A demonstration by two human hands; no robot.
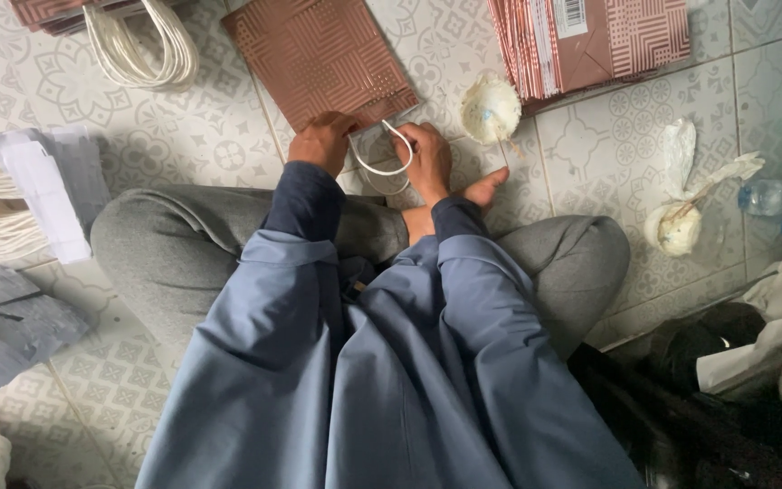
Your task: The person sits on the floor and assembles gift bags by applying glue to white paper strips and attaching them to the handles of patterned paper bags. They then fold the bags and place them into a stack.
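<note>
Bags are counted thus: one flat brown patterned paper bag (319,56) lies on the tiled floor (590,154) before the crossed legs, and one stack of like bags (590,41) is seen further right. One white cord handle (389,156) is pinched in the right hand (425,161). The bag's lower edge is pressed by the curled left hand (321,142). Two glue-smeared cups (490,109) are set beside.
</note>
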